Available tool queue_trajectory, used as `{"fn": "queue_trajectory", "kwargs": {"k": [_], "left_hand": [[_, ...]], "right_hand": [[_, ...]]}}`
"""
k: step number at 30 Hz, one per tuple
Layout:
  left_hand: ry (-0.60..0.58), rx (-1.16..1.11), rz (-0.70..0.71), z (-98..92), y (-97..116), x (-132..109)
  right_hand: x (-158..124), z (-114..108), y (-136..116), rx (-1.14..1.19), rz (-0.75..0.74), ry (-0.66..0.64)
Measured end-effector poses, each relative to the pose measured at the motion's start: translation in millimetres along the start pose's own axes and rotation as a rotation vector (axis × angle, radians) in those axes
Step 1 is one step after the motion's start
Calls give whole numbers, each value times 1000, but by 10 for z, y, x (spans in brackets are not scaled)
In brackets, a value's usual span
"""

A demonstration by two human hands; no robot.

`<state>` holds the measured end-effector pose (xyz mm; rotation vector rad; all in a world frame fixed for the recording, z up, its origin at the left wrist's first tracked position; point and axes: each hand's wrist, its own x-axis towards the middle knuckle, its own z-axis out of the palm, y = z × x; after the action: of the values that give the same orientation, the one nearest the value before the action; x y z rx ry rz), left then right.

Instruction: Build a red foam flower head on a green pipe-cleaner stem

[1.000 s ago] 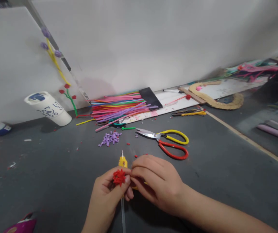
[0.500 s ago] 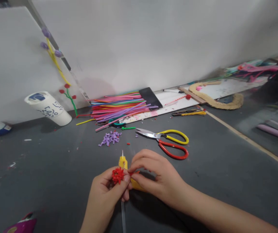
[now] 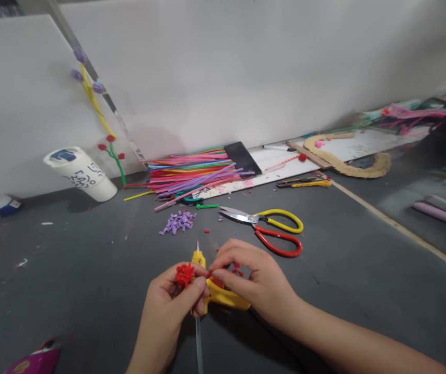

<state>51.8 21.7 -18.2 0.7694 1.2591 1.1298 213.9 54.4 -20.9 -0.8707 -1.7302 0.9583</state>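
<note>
My left hand (image 3: 170, 306) is closed around a small red flower-like cluster (image 3: 185, 274) of cut straw bits, held at the fingertips. My right hand (image 3: 252, 283) pinches a tiny red piece (image 3: 210, 274) right beside that cluster, thumb and forefinger pressed together. Under both hands a yellow glue gun (image 3: 223, 295) lies on the dark grey mat (image 3: 70, 291), its nozzle pointing away from me and a glue stick trailing towards me.
Scissors (image 3: 269, 228) with yellow and red handles lie just beyond my right hand. A heap of purple bits (image 3: 178, 222), a bundle of coloured straws (image 3: 195, 174), a tipped white cup (image 3: 80, 174), a utility knife (image 3: 304, 182) and a straw flower sprig (image 3: 92, 96) on the wall stand further back.
My hands have drawn slightly apart and shifted left, uncovering the yellow glue gun's body. The right fingers have pulled back from the red cluster with a small red piece.
</note>
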Motion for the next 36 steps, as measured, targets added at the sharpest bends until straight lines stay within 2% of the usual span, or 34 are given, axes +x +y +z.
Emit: {"fn": "queue_trajectory", "kwargs": {"k": [5,7,9,11,13,15,20,22,24,26,31,33,36], "left_hand": [[56,2,-8,53,17,-8],[40,12,-13,45,21,6],[74,9,10,2,38,35],[161,-6,64,-71,76,77],[258,-28,124,-158,128,127],[334,-49,174,-233,179,173],[375,-60,200,-278,220,227],[364,-62,191,-262,208,237],[349,-65,183,-253,194,249],[336,-70,178,-252,183,261],[280,-84,159,-221,149,250],[255,-91,151,-194,134,234],[230,-101,153,-172,122,217]], "right_hand": [[-20,15,13,-54,-73,-20],[-26,0,8,-76,-125,-30],[-22,-28,-16,-151,-143,-55],[-18,-55,-50,-376,-70,-186],[-29,-51,-71,-640,39,-380],[-64,4,-60,-790,90,-525],[-171,256,21,-911,64,-628],[-153,282,13,-922,46,-656],[-80,203,-6,-929,48,-664],[30,20,4,-990,109,-625],[234,-531,242,-1347,450,-369],[249,-633,355,-1403,529,-334],[249,-669,459,-1408,571,-321]]}}
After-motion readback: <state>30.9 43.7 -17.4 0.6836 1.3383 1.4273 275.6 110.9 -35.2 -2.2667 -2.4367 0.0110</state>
